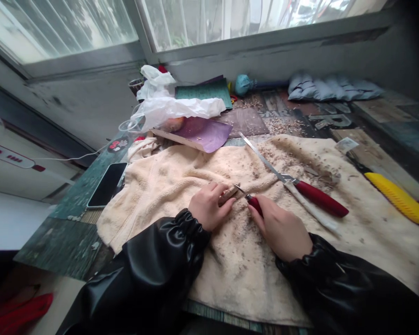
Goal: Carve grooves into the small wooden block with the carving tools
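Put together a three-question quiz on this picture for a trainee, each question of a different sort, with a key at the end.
1. Choose one. Where is the phone in the picture?
a) Beyond the towel's right edge
b) By the towel's left edge
c) Between the two hands

2. True or false: the right hand holds the yellow-handled tool.

3. Short answer: what does the left hand hold?

Key:
1. b
2. False; the right hand holds a small knife with a red handle.
3. A small piece of wood.
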### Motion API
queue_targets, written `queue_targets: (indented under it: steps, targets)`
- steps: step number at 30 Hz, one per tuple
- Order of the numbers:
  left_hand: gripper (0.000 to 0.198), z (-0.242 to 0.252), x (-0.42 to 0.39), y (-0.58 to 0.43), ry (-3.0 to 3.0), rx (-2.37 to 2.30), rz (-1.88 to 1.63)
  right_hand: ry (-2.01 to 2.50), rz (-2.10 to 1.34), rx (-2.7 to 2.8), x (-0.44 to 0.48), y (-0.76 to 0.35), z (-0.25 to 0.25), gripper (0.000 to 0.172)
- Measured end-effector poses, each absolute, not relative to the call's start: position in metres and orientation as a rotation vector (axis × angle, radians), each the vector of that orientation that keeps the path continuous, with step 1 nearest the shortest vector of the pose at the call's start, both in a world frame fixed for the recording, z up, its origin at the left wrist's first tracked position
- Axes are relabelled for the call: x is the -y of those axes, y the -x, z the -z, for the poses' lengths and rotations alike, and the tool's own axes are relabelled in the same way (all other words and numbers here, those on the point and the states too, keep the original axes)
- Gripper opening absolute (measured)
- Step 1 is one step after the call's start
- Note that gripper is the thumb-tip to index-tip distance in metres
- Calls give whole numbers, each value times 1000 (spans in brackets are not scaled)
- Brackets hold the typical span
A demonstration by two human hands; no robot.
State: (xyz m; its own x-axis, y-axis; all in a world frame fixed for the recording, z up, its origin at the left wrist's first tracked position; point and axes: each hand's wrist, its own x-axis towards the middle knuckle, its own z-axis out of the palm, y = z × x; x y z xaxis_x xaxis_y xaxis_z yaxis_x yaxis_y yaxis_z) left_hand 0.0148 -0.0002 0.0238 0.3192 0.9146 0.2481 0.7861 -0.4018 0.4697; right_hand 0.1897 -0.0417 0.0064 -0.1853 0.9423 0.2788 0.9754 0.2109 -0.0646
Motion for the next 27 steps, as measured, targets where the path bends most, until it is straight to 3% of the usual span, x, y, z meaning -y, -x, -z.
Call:
queue_targets:
  steps: [12,27]
  targets:
    - [16,-18,-1,-15,-2394,-1543,-755,1978,395,2199,39,-179,1,29]
    - [16,-16,-5,-12,-2373,-1510,-799,1966,533,2154,37,-180,12,39]
